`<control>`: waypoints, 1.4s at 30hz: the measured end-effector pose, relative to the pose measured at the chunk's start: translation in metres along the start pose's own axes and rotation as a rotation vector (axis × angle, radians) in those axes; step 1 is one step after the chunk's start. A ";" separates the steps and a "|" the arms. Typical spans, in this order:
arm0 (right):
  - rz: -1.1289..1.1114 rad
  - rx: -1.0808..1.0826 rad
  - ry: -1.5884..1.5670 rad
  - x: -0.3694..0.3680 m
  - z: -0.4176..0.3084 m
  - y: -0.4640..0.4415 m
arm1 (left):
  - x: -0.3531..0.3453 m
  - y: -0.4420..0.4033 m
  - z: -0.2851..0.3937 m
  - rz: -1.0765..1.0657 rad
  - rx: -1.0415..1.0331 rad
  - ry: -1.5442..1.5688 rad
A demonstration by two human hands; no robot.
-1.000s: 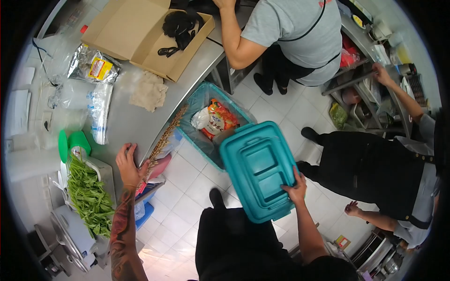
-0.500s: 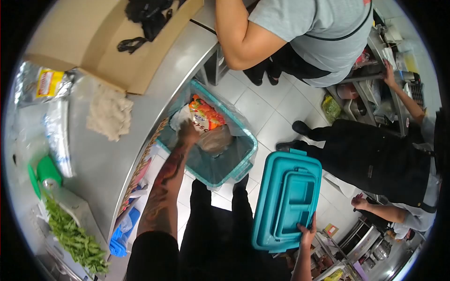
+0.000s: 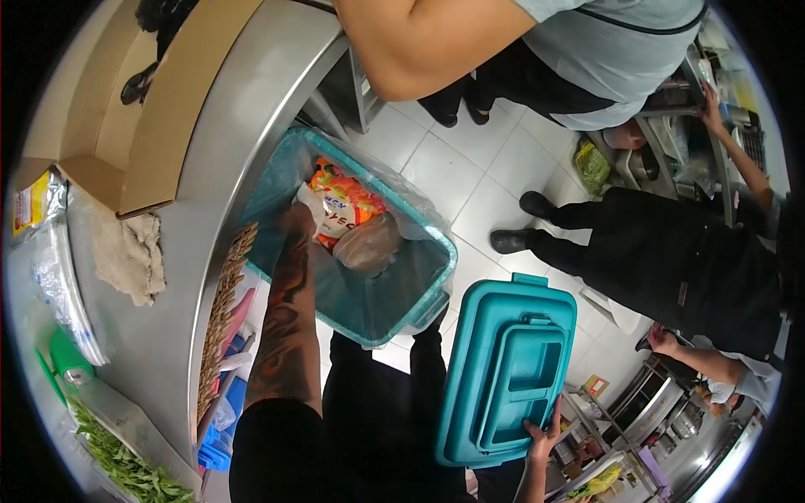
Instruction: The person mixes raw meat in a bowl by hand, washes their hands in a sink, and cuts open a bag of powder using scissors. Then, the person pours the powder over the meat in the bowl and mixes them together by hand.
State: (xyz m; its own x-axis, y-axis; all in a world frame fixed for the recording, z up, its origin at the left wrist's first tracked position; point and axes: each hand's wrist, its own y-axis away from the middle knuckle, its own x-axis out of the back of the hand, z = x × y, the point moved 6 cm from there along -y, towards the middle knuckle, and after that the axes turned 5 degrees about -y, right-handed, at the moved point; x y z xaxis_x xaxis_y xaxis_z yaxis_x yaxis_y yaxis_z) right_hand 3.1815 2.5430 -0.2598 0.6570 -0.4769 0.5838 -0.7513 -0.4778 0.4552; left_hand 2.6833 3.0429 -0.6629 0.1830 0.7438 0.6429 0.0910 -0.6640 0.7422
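A teal bin (image 3: 369, 323) lined with clear plastic stands on the floor, beside the metal counter. Inside it lie an orange and white printed bag (image 3: 342, 198) and a brownish translucent bag (image 3: 367, 245). My left hand (image 3: 297, 220) reaches into the bin at the white end of the printed bag; its fingers are hidden, so its grip cannot be made out. My right hand (image 3: 543, 432) holds the teal lid (image 3: 508, 369) by its lower right edge, tilted, to the right of the bin.
The metal counter (image 3: 243, 109) on the left carries an open cardboard box (image 3: 180, 101), a beige cloth (image 3: 130, 256) and leafy greens (image 3: 126, 461). One person (image 3: 620, 59) stands beyond the bin, another (image 3: 671, 268) to the right, near shelves. A green bag (image 3: 592, 166) lies by the shelves.
The lid has come off over the bin and moved right in my right hand. My left hand has gone from the counter edge down into the bin. The view has shifted closer to the bin.
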 end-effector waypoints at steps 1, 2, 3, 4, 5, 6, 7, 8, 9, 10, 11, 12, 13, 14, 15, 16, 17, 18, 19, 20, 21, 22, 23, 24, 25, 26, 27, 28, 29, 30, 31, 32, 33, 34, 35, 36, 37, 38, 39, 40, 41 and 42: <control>0.011 -0.036 -0.008 -0.001 0.000 0.001 | 0.027 0.021 0.000 0.064 0.078 0.207; 0.020 -0.069 -0.016 -0.002 -0.002 0.000 | 0.027 0.022 -0.001 0.066 0.077 0.201; 0.032 -0.094 -0.104 -0.005 -0.007 0.000 | 0.025 0.022 -0.003 0.054 0.063 0.323; 0.028 -0.097 -0.106 -0.006 -0.009 -0.003 | 0.023 0.023 -0.006 0.041 0.049 0.446; 0.023 -0.093 -0.137 -0.008 -0.010 -0.006 | 0.020 0.023 -0.007 -0.025 0.004 0.421; 0.019 -0.091 -0.166 -0.012 -0.017 -0.009 | 0.011 0.020 -0.013 -0.026 0.006 0.418; 0.010 -0.093 -0.159 -0.016 -0.025 -0.010 | 0.004 0.019 -0.015 0.044 -0.023 0.463; 0.004 -0.113 -0.121 -0.018 -0.032 -0.012 | -0.005 0.016 -0.013 0.109 -0.057 0.506; -0.013 -0.140 -0.159 -0.023 -0.040 -0.013 | -0.015 0.013 -0.007 0.100 -0.063 0.499; -0.031 -0.166 -0.199 -0.027 -0.042 -0.011 | -0.016 0.008 -0.002 0.243 -0.050 0.201; -0.057 -0.125 -0.206 -0.024 -0.034 -0.015 | -0.007 0.019 0.011 0.358 -0.073 0.047; -0.055 -0.131 -0.205 -0.024 -0.032 -0.014 | 0.004 0.033 0.024 0.478 -0.077 -0.110; -0.061 -0.130 -0.216 -0.026 -0.032 -0.016 | 0.023 0.062 0.053 0.574 -0.113 -0.120; -0.066 -0.128 -0.228 -0.028 -0.031 -0.017 | 0.019 0.070 0.082 0.597 -0.280 -0.069; -0.064 -0.130 -0.227 -0.029 -0.030 -0.016 | 0.022 0.087 0.113 0.327 -0.441 0.062; -0.061 -0.145 -0.222 -0.030 -0.028 -0.014 | 0.012 0.102 0.135 0.254 -0.488 0.125; -0.058 -0.160 -0.217 -0.030 -0.025 -0.012 | -0.002 0.115 0.151 0.179 -0.533 0.188; -0.054 -0.161 -0.216 -0.029 -0.021 -0.011 | -0.019 0.126 0.162 0.178 -0.537 0.189; -0.030 -0.136 -0.175 -0.025 -0.018 -0.010 | -0.039 0.130 0.169 0.294 -0.426 0.010; -0.006 -0.113 -0.134 -0.023 -0.016 -0.010 | -0.052 0.120 0.172 0.321 -0.363 -0.135; -0.004 -0.115 -0.133 -0.023 -0.019 -0.008 | -0.062 0.113 0.175 0.341 -0.300 -0.280; 0.001 -0.126 -0.119 -0.022 -0.024 -0.006 | -0.068 0.100 0.176 0.339 -0.301 -0.281; 0.006 -0.140 -0.106 -0.020 -0.025 -0.003 | -0.066 0.093 0.175 0.410 -0.291 -0.153; 0.009 -0.150 -0.107 -0.015 -0.020 -0.001 | -0.059 0.091 0.169 0.443 -0.289 -0.095; -0.013 -0.123 -0.106 -0.010 -0.014 -0.002 | -0.051 0.090 0.162 0.477 -0.289 -0.037; -0.038 -0.091 -0.109 -0.008 -0.012 -0.003 | -0.033 0.091 0.155 0.297 -0.391 0.070; -0.027 -0.104 -0.137 -0.009 -0.014 -0.002 | -0.023 0.093 0.150 0.215 -0.443 0.119; -0.025 -0.100 -0.148 -0.010 -0.011 -0.003 | -0.013 0.095 0.145 0.130 -0.489 0.170; -0.005 -0.099 -0.126 -0.009 -0.008 -0.005 | -0.008 0.098 0.141 0.149 -0.487 0.151; 0.015 -0.102 -0.098 -0.006 -0.005 -0.005 | -0.006 0.101 0.137 0.153 -0.488 0.142; 0.017 -0.107 -0.096 -0.002 -0.002 -0.005 | -0.005 0.103 0.133 0.156 -0.489 0.132; 0.010 -0.120 -0.112 -0.003 -0.004 -0.005 | 0.001 0.107 0.128 0.195 -0.507 0.152; 0.002 -0.133 -0.129 -0.003 -0.005 -0.005 | 0.014 0.115 0.125 0.235 -0.524 0.172; 0.004 -0.135 -0.128 0.000 -0.002 -0.005 | 0.025 0.124 0.119 0.234 -0.526 0.171; -0.007 -0.107 -0.117 0.003 -0.002 -0.008 | 0.053 0.148 0.114 0.291 -0.562 0.186; -0.017 -0.080 -0.104 0.006 -0.001 -0.010 | 0.057 0.151 0.109 0.316 -0.580 0.192; -0.017 -0.084 -0.104 0.010 0.000 -0.011 | 0.061 0.155 0.103 0.342 -0.599 0.198; -0.017 -0.071 -0.080 0.013 0.000 -0.011 | 0.051 0.142 0.083 0.343 -0.542 0.248; -0.019 -0.058 -0.057 0.014 0.001 -0.012 | 0.051 0.137 0.066 0.343 -0.484 0.297; -0.022 -0.064 -0.059 0.015 0.003 -0.013 | 0.049 0.135 0.051 0.340 -0.482 0.292; -0.031 -0.052 -0.087 0.014 0.003 -0.014 | 0.060 0.141 0.036 0.342 -0.453 0.280; -0.039 -0.039 -0.115 0.012 0.002 -0.015 | 0.070 0.148 0.026 0.344 -0.425 0.269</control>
State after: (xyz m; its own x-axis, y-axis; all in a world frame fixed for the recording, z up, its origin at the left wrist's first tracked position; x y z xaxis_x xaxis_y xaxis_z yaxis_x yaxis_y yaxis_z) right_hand 3.2012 2.5430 -0.2609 0.6865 -0.5412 0.4856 -0.7258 -0.4697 0.5027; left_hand 2.7354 2.9949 -0.5128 -0.1266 0.5224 0.8432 -0.3385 -0.8218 0.4583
